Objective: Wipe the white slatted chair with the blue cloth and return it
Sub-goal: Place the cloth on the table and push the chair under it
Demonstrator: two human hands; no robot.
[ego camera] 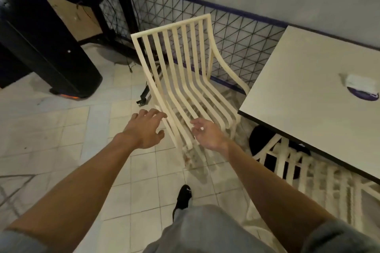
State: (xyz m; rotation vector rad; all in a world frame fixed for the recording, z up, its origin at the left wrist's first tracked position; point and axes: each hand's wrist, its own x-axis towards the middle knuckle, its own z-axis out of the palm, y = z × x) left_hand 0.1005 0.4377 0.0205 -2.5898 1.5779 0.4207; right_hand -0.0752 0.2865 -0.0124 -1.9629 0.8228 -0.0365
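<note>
Underfoot, tiled floor (61,129) is seen. At R, by the wall, white table (308,98) is set. Just L of it, white slatted chair (170,26) is stood w/ back toward wire mesh fence (236,33). At seat's front-L corner, L hand (144,131) is held palm down, fingers spread; contact can't be told. At seat front, R hand (207,133) is held loosely open, nothing gripped. On table's far R, blue-white item (360,88), poss. the cloth, is laid.

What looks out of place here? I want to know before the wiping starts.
The white slatted chair sits askew to the table, not squared up with it. Brownish stains mark the floor tiles below its front edge. The left hand and right hand hold nothing; a blue-and-white bundle, possibly the cloth, lies on the table.
</note>
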